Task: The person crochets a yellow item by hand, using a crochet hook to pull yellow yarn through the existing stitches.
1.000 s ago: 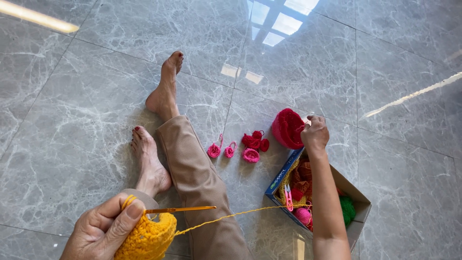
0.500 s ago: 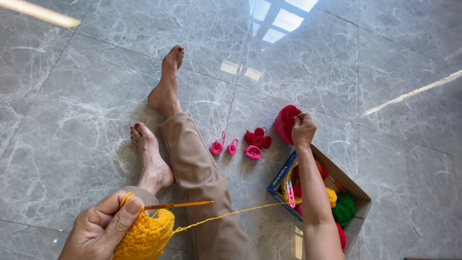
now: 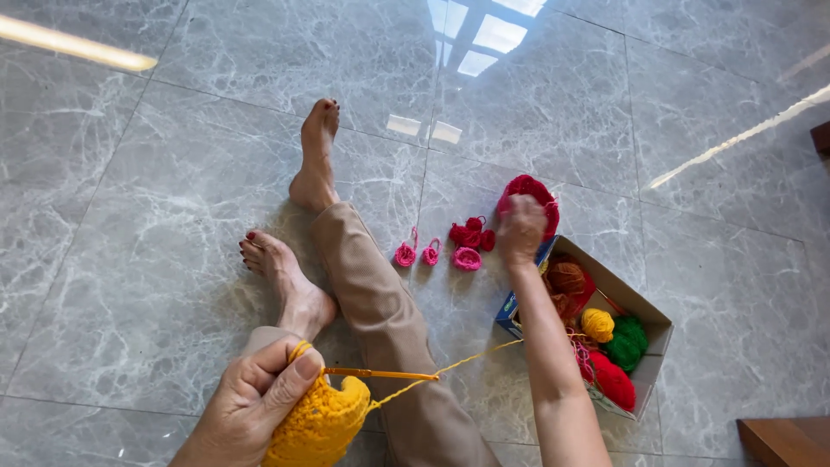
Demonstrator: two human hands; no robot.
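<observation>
Yellow crochet piece [image 3: 318, 424]: one, held at bottom of view over the person's lap. Left hand [image 3: 255, 402] grips it, fingers [image 3: 278, 389] closed around its upper edge and around the near end of one orange hook [image 3: 380, 374], which lies level and points right. One yellow strand [image 3: 471, 359] runs taut from the hook tip up and right toward the box.

Right hand [image 3: 520, 228]: arm stretched forward, fingers curled shut on one red crochet piece [image 3: 529, 195] that rests on the floor just beyond the box's far corner.

Box [image 3: 644, 355]: one, open cardboard, on the floor to the right of the legs, lying at an angle. Near end flap is blue with some yellow. Yarn balls inside, counted: one brown [image 3: 566, 278], one yellow [image 3: 597, 324], one green [image 3: 628, 342], one red [image 3: 612, 380]. Pink yarn between them, count unclear.

Floor [image 3: 173, 173]: grey marble tiles. Small pieces left of the right hand: two pink loops [image 3: 417, 253] side by side, one pink round [image 3: 467, 258], and a red cluster [image 3: 471, 233] just behind it, count unclear.

Legs: two bare feet, tan trousers.
</observation>
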